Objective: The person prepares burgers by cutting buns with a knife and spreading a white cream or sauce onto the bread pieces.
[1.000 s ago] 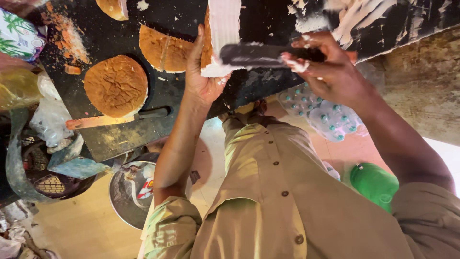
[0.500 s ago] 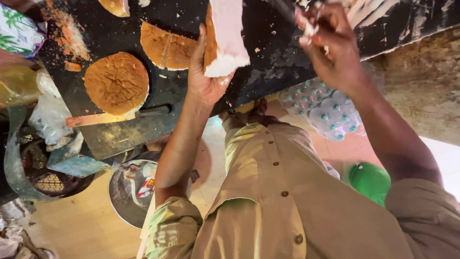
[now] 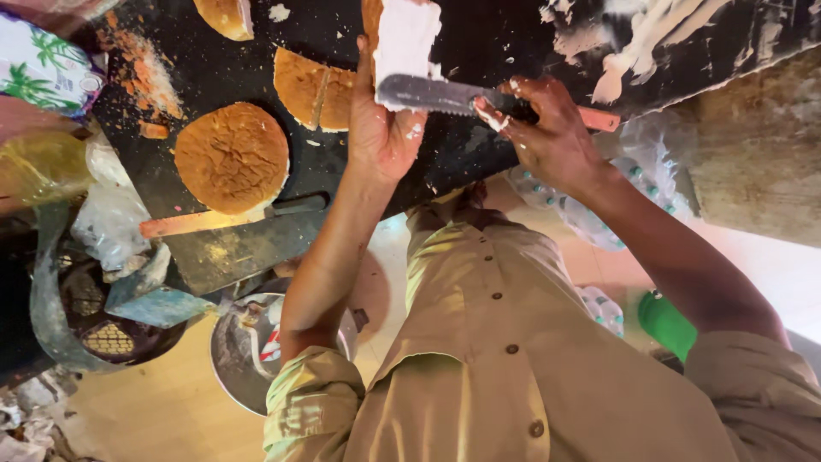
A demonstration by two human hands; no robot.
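1. cake piece coated in white frosting (image 3: 406, 38), a tall slab with a brown sponge edge, stands on the black work board (image 3: 496, 51) at the top of the view, pressed against the left hand (image 3: 385, 128).
2. serrated knife with a grey blade and an orange handle (image 3: 428, 92) lies flat against the frosted face, its blade crossing from the slab to the right hand (image 3: 547, 128).
3. around it on the board: one whole round golden-brown sponge cake (image 3: 231, 156), one sponge half cut in two (image 3: 315, 87) just beside the left hand, and one partly seen sponge piece (image 3: 227, 15) at the top edge.
4. one second long knife with an orange handle (image 3: 227, 218) lies below the round sponge; orange crumbs (image 3: 145, 77) and white frosting smears (image 3: 633, 51) mark the board.
5. nothing stands between the hands and the slab.
6. below the board sit one metal bowl (image 3: 248, 351), a pack of plastic bottles (image 3: 599, 214) and a green item (image 3: 667, 321).
7. left hand: fingers extended and together, palm flat on the slab's side, bracing it.
8. right hand: fingers curled tight round the knife where blade meets handle, tips smeared with frosting.
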